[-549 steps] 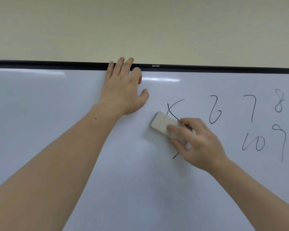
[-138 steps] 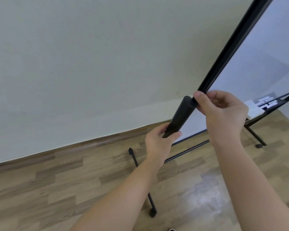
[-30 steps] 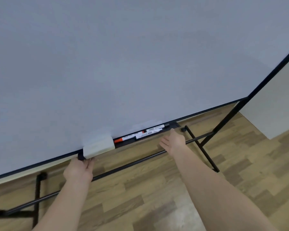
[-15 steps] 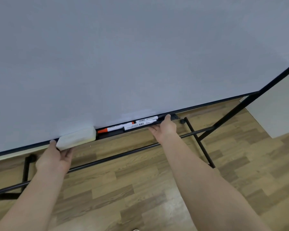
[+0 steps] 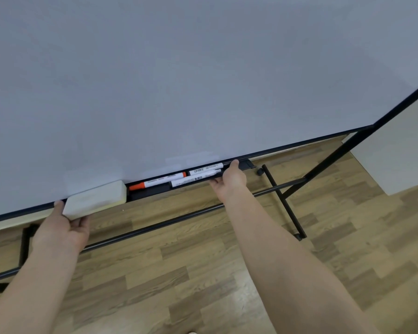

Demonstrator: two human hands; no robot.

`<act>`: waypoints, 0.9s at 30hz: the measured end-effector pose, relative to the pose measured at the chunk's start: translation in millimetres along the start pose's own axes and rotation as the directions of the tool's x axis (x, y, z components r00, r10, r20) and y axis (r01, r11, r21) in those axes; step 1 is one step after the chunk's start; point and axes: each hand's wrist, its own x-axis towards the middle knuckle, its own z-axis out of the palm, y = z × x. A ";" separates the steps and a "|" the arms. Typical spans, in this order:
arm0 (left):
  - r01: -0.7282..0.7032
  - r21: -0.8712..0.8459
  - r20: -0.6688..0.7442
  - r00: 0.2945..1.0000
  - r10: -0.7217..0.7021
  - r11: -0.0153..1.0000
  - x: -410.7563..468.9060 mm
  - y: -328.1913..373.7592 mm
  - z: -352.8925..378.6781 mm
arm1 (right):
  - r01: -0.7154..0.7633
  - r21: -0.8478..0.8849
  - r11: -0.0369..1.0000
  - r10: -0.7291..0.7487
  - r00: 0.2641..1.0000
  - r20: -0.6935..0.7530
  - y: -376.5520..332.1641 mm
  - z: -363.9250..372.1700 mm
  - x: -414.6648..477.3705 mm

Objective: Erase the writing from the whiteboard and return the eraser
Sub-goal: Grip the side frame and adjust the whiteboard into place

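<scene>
The whiteboard (image 5: pixel 179 80) fills the upper view and shows no writing. Along its lower edge runs a black tray (image 5: pixel 155 190). The white eraser (image 5: pixel 95 200) lies at the tray's left end, against the board. My left hand (image 5: pixel 63 229) holds the eraser's left end from below, thumb on its side and fingers under it. My right hand (image 5: pixel 231 179) grips the tray's front edge near its right end, thumb on top and fingers beneath.
An orange-capped marker (image 5: pixel 158 183) and two white markers (image 5: pixel 198 175) lie in the tray between my hands. Black stand bars (image 5: pixel 281 200) cross below the board over the wooden floor (image 5: pixel 203 273). A pale wall (image 5: pixel 401 150) stands at the right.
The view has shifted slightly. My left hand has stayed on the eraser at the tray's left end, and my right hand has closed more firmly on the tray's right part.
</scene>
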 end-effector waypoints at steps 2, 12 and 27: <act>0.003 -0.007 0.001 1.000 -0.003 1.000 1.2 -1.2 2.9 | 0.016 -0.014 1.000 -0.016 1.000 -0.005 -2.7 1.4 1.0; 0.004 0.003 -0.010 1.000 -0.003 1.000 21.9 -1.5 20.2 | 0.043 -0.020 0.999 -0.043 0.999 0.018 -18.7 19.3 12.6; 0.047 0.111 0.035 0.998 -0.051 0.993 5.2 8.3 13.7 | -0.043 0.038 0.998 0.039 0.994 0.101 -17.7 13.1 -3.5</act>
